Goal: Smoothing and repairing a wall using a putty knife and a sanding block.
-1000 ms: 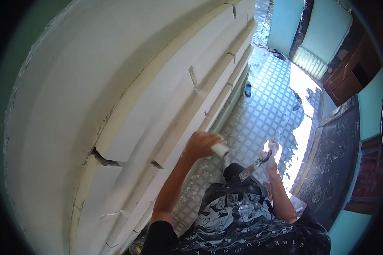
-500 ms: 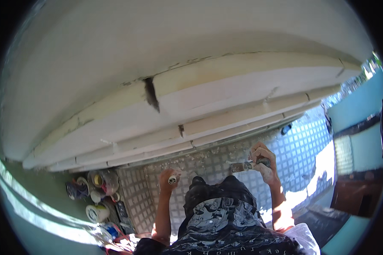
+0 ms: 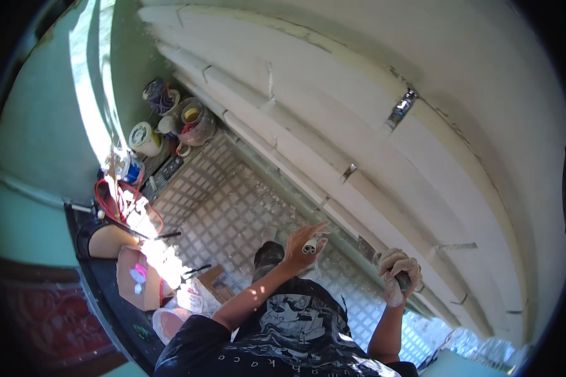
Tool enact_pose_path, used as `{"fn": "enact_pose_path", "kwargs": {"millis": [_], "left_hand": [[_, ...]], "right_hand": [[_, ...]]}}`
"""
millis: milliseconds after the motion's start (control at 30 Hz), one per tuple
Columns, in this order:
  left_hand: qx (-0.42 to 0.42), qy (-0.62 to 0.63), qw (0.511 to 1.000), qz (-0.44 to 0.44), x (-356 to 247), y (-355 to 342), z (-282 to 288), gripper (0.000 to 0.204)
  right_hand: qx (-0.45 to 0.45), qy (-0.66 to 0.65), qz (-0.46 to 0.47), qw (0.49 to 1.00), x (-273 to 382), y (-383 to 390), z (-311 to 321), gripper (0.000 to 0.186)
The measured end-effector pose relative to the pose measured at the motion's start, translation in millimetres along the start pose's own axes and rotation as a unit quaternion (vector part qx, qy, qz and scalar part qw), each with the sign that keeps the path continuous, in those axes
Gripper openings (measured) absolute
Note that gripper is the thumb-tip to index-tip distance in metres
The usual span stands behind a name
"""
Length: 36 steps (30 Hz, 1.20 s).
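My right hand (image 3: 393,270), dusted with white, is closed round the dark handle (image 3: 404,280) of a putty knife. The knife's flat grey blade (image 3: 366,247) points up and left, near the lowest ledge of the wall. In front of my body, my left hand (image 3: 299,251) grips a pale tool handle (image 3: 309,246) whose hollow end faces up. Some fingers of that hand stick out to the right. The working end of this tool is mostly hidden below the hand. The stepped, whitish wall (image 3: 321,113) rises ahead and to the right, with dark gaps (image 3: 401,108) in its ledges.
Buckets and tubs (image 3: 146,139) stand in the far left corner beside a red cable (image 3: 104,200). An open cardboard box (image 3: 135,276) lies on a dark surface at the left, with a pink tub (image 3: 170,323) nearby. Crumbs litter the tiled floor (image 3: 245,195).
My view has turned left, bringing the buckets and box further into sight. My left hand has come up to the right with its fingers more outstretched. Both hands keep their tools.
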<state>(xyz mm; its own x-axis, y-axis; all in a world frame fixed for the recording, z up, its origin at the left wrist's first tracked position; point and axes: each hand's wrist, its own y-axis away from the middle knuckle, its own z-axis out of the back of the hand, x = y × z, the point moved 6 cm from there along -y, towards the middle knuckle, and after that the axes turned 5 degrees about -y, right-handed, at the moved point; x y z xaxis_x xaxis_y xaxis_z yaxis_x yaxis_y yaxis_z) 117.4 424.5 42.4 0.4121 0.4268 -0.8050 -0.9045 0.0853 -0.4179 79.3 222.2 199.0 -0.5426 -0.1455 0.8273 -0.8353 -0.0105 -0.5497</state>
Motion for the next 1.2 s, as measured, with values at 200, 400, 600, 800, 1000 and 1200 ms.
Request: {"fn": "enact_pose_path", "kwargs": {"millis": [200, 400, 600, 800, 1000, 1200], "left_hand": [[-0.072, -0.023, 0.997, 0.035, 15, -29, 34, 0.044], [0.089, -0.194, 0.966, -0.148, 13, -53, 36, 0.043], [0.227, -0.134, 0.962, -0.076, 52, -13, -1, 0.043], [0.241, -0.085, 0.966, 0.042, 95, -8, 30, 0.035], [0.190, -0.121, 0.967, 0.116, 177, -29, 143, 0.036], [0.160, -0.151, 0.960, 0.172, 241, -25, 208, 0.037]], "right_hand": [[0.007, -0.009, -0.055, 0.998, -29, 26, 15, 0.024], [-0.070, -0.136, -0.189, 0.970, -47, 13, -23, 0.024], [-0.176, -0.126, -0.183, 0.959, -84, -9, -56, 0.035], [-0.184, -0.123, -0.160, 0.962, -115, -61, -119, 0.035], [-0.151, -0.194, -0.062, 0.967, -125, -111, -197, 0.017], [0.003, -0.026, -0.054, 0.998, -164, -115, -288, 0.031]]}}
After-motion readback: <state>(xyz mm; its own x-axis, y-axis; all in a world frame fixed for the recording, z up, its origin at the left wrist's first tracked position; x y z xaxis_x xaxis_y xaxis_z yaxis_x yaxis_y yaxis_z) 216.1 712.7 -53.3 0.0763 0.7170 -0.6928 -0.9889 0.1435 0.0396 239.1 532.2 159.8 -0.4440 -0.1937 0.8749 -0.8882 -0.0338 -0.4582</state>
